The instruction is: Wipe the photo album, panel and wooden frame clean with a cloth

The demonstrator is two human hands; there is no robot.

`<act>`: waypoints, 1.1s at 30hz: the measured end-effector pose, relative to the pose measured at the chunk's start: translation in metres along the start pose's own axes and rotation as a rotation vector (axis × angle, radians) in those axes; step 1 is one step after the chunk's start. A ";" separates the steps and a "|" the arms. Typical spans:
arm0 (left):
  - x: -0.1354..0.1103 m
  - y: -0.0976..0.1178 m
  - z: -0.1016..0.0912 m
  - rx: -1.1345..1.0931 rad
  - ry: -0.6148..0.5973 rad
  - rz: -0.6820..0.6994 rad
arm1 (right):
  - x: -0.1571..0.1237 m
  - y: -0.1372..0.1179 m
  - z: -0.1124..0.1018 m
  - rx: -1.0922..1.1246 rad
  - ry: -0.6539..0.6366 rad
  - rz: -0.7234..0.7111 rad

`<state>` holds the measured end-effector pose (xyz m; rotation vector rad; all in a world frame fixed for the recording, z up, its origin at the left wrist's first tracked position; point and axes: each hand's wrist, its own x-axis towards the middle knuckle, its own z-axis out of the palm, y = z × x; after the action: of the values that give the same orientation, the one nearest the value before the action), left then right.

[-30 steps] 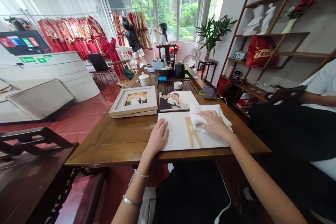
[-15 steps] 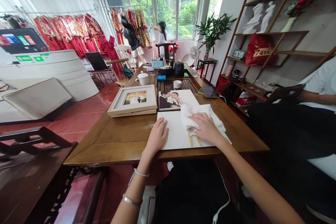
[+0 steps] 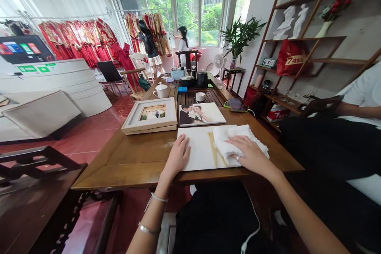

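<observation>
My left hand [image 3: 179, 154] lies flat on the left edge of a white panel [image 3: 196, 143], fingers stretched out, holding nothing. My right hand [image 3: 250, 154] presses on a bunched white towel [image 3: 238, 135] over the panel's right part, its fingers curved on the cloth. A tan strip-like piece with two legs [image 3: 213, 147] shows on the panel, partly under the towel. Just behind lies a photo panel of a couple [image 3: 202, 113]. To the left, a pale wooden picture frame [image 3: 131, 121] rests on another one.
Farther back on the wooden table [image 3: 125, 158] are a lidded white cup [image 3: 161, 90], a small white cup [image 3: 200, 96], dark pots [image 3: 202, 77] and a phone on a cable [image 3: 236, 105]. A person in dark trousers [image 3: 309, 158] sits at right. Two people stand by hanging red garments [image 3: 80, 37].
My right hand has moved right and slightly toward me with the towel, baring more of the tan piece. My left hand has stayed in place on the panel.
</observation>
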<state>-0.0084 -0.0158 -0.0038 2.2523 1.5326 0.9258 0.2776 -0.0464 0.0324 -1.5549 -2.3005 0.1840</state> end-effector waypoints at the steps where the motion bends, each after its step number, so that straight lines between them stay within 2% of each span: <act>1: 0.000 0.000 0.000 0.000 -0.001 0.002 | 0.011 0.001 0.001 -0.018 -0.002 0.037; 4: 0.000 -0.001 0.000 0.003 -0.013 -0.003 | 0.046 -0.004 0.003 -0.038 -0.027 0.109; 7: 0.000 -0.002 0.001 0.006 -0.016 0.000 | 0.075 -0.019 0.007 -0.014 -0.049 0.122; 12: 0.001 -0.004 0.002 -0.007 0.003 0.019 | 0.097 -0.046 0.018 -0.011 -0.062 0.080; 17: 0.001 -0.005 0.003 -0.006 0.007 0.006 | 0.077 -0.061 0.025 -0.047 -0.089 -0.077; 20: 0.001 -0.006 0.004 -0.012 0.013 -0.007 | 0.046 -0.065 0.022 -0.049 -0.090 -0.161; 26: 0.001 -0.003 0.002 0.005 -0.017 -0.019 | -0.015 -0.071 0.007 -0.011 -0.122 -0.234; 29: 0.001 -0.002 0.002 0.014 -0.010 -0.014 | -0.021 -0.068 0.003 0.016 -0.150 -0.222; 33: 0.000 -0.004 0.003 0.014 0.008 -0.002 | -0.002 -0.061 0.005 0.046 -0.146 -0.172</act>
<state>-0.0094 -0.0134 -0.0084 2.2588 1.5492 0.9275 0.2234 -0.0709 0.0454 -1.3537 -2.5088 0.3128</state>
